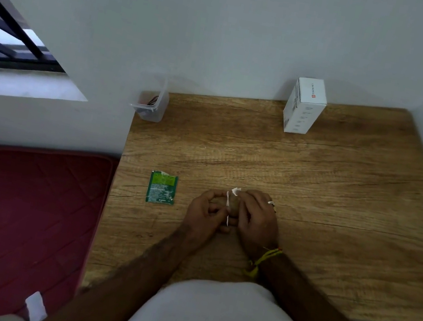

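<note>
Both my hands meet over the wooden table [312, 192] near its front. Between them sits a small tan adhesive bandage [233, 205] with white backing strips sticking out at its top and bottom. My left hand [207, 212] pinches the bandage from the left with curled fingers. My right hand [258, 219], with a ring on one finger and yellow thread at the wrist, grips it from the right. A torn green wrapper [162, 188] lies flat on the table to the left of my hands.
A white carton [304, 106] stands at the back of the table against the wall. A clear plastic tub [151, 101] sits at the back left corner. A red mattress [20, 211] lies left of the table, below a barred window [8, 39].
</note>
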A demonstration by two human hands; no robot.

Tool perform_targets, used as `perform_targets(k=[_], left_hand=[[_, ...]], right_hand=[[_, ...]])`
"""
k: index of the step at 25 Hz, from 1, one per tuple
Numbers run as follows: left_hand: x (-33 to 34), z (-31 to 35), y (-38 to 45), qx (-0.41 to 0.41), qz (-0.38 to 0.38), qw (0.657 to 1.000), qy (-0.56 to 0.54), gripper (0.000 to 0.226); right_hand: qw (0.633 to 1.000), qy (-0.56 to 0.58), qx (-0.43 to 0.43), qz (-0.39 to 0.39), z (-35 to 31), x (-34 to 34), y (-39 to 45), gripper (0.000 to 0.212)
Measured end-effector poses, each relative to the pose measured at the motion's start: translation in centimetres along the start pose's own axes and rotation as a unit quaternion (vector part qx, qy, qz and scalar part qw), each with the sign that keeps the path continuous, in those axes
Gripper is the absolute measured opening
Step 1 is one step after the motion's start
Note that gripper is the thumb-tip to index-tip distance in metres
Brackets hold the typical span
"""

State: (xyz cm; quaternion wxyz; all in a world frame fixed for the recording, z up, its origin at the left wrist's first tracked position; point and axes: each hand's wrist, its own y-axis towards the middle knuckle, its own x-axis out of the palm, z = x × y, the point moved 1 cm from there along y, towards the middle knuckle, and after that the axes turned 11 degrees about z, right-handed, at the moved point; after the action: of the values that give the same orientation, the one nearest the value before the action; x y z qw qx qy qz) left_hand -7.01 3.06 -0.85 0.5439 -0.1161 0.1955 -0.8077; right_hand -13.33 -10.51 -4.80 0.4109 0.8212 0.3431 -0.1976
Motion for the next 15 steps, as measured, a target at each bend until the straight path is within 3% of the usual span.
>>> perform_targets(k=[4,10,15], left_hand=[[-0.15,-0.42,0.20,0.009,-0.005,1.000,-0.006,0.031],[-0.26,-0.75,0.46,0.001,-0.011,1.000,-0.006,0.033],[-0.49,-0.93,0.61,-0.005,-0.022,1.000,-0.006,0.036]], right_hand=[[0.995,0.000,-0.088,-0.036,-0.80,0.36,-0.31,0.031],[0.994,0.017,-0.096,-0.049,-0.49,0.11,-0.15,0.049],[0.992,0.039,-0.102,-0.062,-0.47,-0.10,0.03,0.035]])
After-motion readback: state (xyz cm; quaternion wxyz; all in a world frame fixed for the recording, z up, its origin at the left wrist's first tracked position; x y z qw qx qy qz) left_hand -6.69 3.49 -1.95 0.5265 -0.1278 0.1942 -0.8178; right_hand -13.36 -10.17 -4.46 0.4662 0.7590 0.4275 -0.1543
